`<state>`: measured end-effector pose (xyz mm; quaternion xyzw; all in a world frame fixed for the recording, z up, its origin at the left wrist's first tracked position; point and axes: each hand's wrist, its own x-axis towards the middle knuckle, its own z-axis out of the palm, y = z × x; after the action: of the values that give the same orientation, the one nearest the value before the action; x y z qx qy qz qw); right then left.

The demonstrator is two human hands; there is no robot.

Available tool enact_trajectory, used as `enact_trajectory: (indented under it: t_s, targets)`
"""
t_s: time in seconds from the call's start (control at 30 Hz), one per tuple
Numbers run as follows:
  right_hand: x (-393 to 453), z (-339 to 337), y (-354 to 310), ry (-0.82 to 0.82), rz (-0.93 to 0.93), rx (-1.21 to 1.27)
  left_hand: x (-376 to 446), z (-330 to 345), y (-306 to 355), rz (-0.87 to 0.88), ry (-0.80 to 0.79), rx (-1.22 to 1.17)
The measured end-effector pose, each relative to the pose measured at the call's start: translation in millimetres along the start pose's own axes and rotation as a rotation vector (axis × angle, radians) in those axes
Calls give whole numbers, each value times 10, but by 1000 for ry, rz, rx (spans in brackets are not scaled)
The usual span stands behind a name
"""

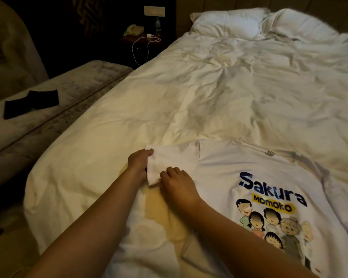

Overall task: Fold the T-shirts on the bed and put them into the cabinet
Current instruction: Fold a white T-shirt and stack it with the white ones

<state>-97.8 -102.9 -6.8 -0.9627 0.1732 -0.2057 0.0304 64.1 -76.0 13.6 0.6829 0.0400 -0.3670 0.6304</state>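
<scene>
Two bare forearms reach in from the near edge. The left hand (pixel 138 163) pinches the cuff of the left sleeve (pixel 169 163) of a white cotton T-shirt with a cartoon print (pixel 255 177), which lies print-up, spread flat on the white rumpled duvet (pixel 219 87) at the foot of the bed. The right hand (pixel 178 182) presses on the same sleeve, fingers bent; whether it grips cannot be told. Risk, as judged: the soft duvet may drag under the fabric, skewing the sleeve fold. No cabinet in view.
</scene>
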Motion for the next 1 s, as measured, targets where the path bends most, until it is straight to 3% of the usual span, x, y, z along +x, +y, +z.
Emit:
enact_trajectory:
  t_s: [0.27, 0.47, 0.6, 0.7, 0.73, 0.77, 0.83, 0.93, 1.0]
  targets:
    - [-56, -285, 93, -99, 426, 556, -253, 373, 284, 356, -33, 254]
    - [-201, -622, 545, 219, 889, 1104, -701, 934, 383, 488, -170, 420]
    - [-288, -833, 960, 235, 1122, 1535, -1101, 1322, 346, 349, -457, 435]
    - [-449, -972, 1186, 228, 1129, 1552, -1331, 1531, 313, 231, -807, 441]
    - [-484, -1000, 1234, 223, 1156, 1514, -1349, 1555, 297, 228, -856, 447]
    - [-517, -1004, 1296, 216, 1207, 1481, -1304, 1563, 262, 243, -831, 436]
    - [-594, -987, 1427, 207, 1298, 1429, -1175, 1546, 139, 319, -598, 428]
    - [-654, -943, 1561, 160, 1341, 1348, -836, 1375, -175, 415, -152, 774]
    - [-661, -918, 1564, 78, 1302, 1341, -706, 1247, -381, 307, -73, 966]
